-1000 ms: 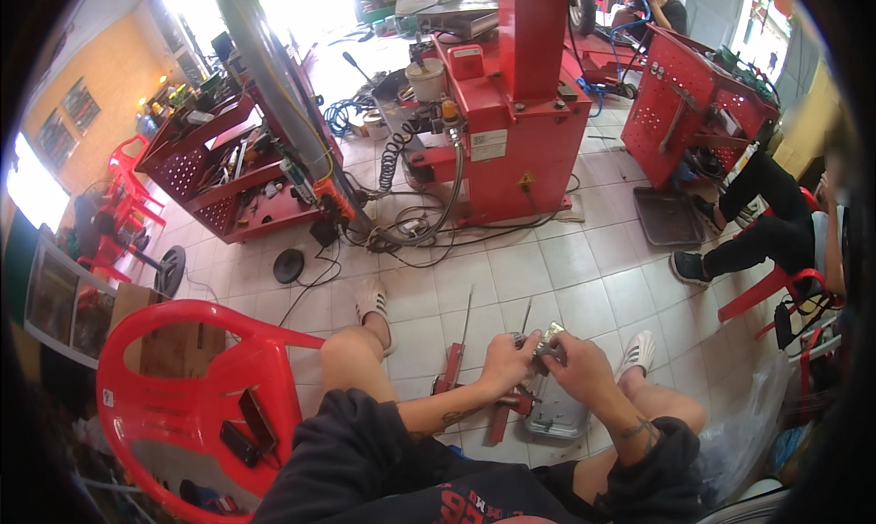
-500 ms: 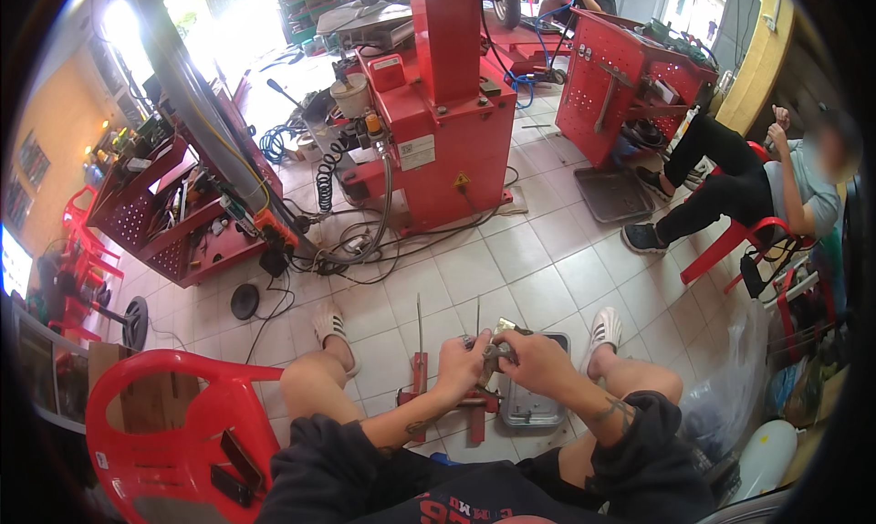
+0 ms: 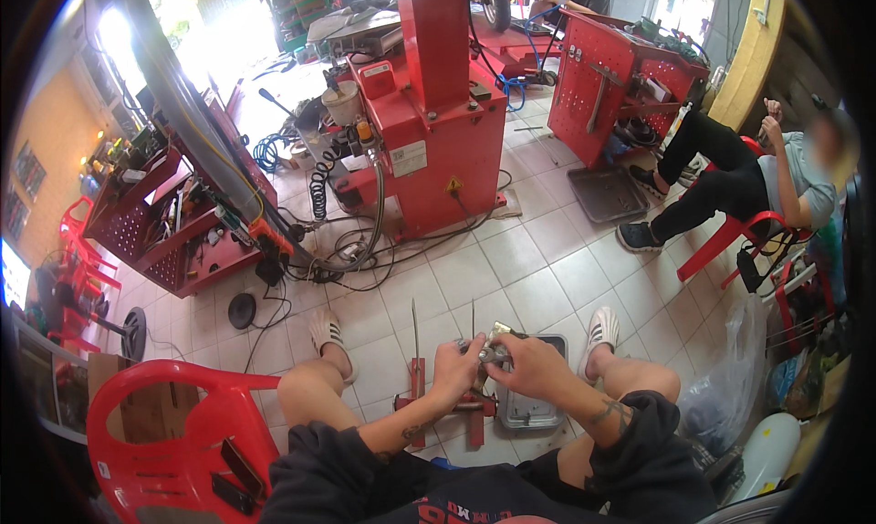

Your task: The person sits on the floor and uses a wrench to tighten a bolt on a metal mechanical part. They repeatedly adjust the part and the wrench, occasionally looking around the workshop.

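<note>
Head view: metal part, brassy end forward, long axis unclear.

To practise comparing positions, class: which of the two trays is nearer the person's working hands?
The grey tray, partly hidden by the right hand; the darker tray lies farther off, beside a seated person's dark shoes.

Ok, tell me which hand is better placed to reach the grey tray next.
Probably the right hand: it is nearer the tray, while the left hand sits farther left. Both are on the metal part.
</note>
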Action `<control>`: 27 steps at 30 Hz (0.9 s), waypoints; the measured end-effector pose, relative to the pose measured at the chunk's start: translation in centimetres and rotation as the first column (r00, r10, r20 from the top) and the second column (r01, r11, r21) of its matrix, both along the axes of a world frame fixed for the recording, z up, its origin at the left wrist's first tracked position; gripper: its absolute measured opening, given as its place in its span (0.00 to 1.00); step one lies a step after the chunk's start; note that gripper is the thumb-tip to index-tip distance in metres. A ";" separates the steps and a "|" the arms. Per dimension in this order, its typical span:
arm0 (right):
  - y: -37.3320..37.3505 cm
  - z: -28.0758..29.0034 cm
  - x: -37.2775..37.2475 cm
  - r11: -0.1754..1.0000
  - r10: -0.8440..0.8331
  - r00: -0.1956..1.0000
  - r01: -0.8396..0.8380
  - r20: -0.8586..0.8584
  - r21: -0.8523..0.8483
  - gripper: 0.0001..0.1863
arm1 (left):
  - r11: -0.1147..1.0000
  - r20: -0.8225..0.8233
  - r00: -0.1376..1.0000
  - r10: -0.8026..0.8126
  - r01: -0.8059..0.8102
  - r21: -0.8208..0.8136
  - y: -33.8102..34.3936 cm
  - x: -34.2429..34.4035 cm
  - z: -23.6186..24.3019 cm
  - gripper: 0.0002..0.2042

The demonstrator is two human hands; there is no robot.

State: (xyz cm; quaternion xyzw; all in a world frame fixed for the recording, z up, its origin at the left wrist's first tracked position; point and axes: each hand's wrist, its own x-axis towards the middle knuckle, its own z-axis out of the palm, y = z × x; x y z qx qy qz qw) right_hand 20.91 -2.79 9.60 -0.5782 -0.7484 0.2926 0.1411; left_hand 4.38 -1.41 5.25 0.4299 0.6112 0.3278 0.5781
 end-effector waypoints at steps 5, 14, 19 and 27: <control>0.5 -1.3 0.4 0.998 0.035 0.999 -0.036 0.026 0.045 0.16 | 1.000 0.110 0.993 0.030 -0.031 0.005 0.1 0.3 -1.4 0.20; 0.7 -3.4 0.2 0.997 -0.052 0.997 0.048 0.051 0.066 0.18 | 0.986 -0.209 0.978 0.003 0.032 0.164 0.5 -0.2 -2.8 0.26; 0.4 -2.3 -0.5 0.998 -0.057 0.991 0.059 -0.119 0.018 0.14 | 0.988 0.128 0.986 0.103 -0.116 0.098 0.6 0.2 -4.4 0.23; 1.2 -2.5 -0.1 1.000 -0.002 0.993 0.002 -0.118 0.001 0.12 | 0.993 0.073 0.992 0.103 -0.098 -0.065 0.9 0.1 -4.0 0.18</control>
